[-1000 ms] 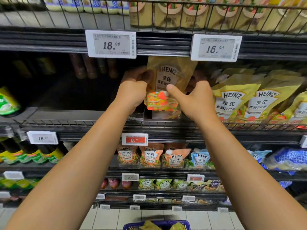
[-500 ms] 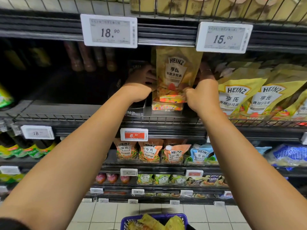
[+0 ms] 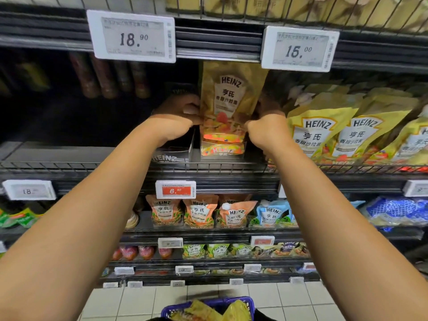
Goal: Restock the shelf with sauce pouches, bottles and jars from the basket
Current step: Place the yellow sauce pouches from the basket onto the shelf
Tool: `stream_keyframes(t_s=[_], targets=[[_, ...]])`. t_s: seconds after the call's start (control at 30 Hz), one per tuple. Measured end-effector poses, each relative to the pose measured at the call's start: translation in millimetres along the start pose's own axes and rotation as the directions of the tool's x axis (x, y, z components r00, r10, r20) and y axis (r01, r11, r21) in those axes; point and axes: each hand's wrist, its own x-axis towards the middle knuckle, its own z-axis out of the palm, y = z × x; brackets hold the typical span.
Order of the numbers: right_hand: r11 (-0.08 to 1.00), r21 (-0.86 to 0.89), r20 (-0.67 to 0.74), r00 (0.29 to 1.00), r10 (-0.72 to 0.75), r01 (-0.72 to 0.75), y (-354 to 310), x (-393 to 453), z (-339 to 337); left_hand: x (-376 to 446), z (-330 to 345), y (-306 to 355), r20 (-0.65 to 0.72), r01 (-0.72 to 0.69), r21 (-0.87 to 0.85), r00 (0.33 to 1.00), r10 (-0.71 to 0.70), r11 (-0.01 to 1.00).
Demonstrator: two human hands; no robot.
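Note:
A tall yellow Heinz sauce pouch (image 3: 230, 98) stands upright in a small cardboard display tray (image 3: 222, 151) on the second shelf from the top. My left hand (image 3: 178, 117) grips its left edge and my right hand (image 3: 266, 125) grips its right edge, both with curled fingers. Below, at the bottom edge, the blue basket (image 3: 245, 301) on the floor holds more yellow pouches (image 3: 236, 310).
Several matching yellow Heinz pouches (image 3: 312, 133) lean to the right on the same shelf. A dark Heinz tray (image 3: 172, 152) sits just left. Price tags 18.90 (image 3: 132, 37) and 15.00 (image 3: 300, 49) hang above. Lower shelves carry orange and blue pouches (image 3: 201, 213). A wire rail (image 3: 208, 166) fronts the shelf.
Both hands have pushed the pouch deeper into the shelf and lower into its tray, shifting from its front face to its side edges. The view has moved closer.

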Motion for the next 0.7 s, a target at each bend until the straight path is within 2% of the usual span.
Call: stream_keyframes(t_s=[0.13, 0.2, 0.27, 0.3, 0.4, 0.47, 0.53, 0.6, 0.7], targets=[[0.990, 0.047, 0.040, 0.990, 0.134, -0.136, 9, -1, 1, 1, -7, 1, 0.088, -0.027, 0.035, 0.996, 0.024, 0.999], [0.989, 0.065, 0.039, 0.991, 0.127, -0.129, 14, -3, 5, 7, -9, -2, 0.001, -0.040, -0.009, 0.999, 0.040, 0.999], [0.991, 0.084, 0.025, 0.994, 0.105, -0.107, 15, -2, 7, 18, -6, -4, -0.162, -0.043, 0.018, 0.986, 0.045, 0.999], [0.989, 0.100, 0.023, 0.994, 0.107, -0.109, 15, -2, 7, 23, -4, -5, -0.187, -0.048, 0.016, 0.981, 0.050, 0.999], [0.986, 0.082, 0.019, 0.990, 0.142, -0.143, 17, 0, 7, 33, 3, -7, -0.038, -0.035, -0.015, 0.999, 0.034, 0.999], [0.991, 0.069, 0.010, 0.993, 0.114, -0.115, 17, -1, 7, 36, 8, -7, 0.033, -0.035, 0.041, 0.999, 0.033, 0.999], [0.995, 0.075, -0.018, 0.997, 0.074, -0.072, 18, -4, 9, 37, 14, -5, 0.041, -0.060, 0.065, 0.997, 0.058, 0.996], [0.996, 0.065, -0.054, 0.997, 0.059, -0.056, 19, -6, 11, 43, 17, -8, 0.024, -0.094, 0.020, 0.995, 0.093, 0.995], [0.997, 0.052, -0.083, 0.995, 0.053, -0.048, 21, -6, 14, 56, 8, -15, -0.076, -0.093, 0.029, 0.993, 0.095, 0.995]])
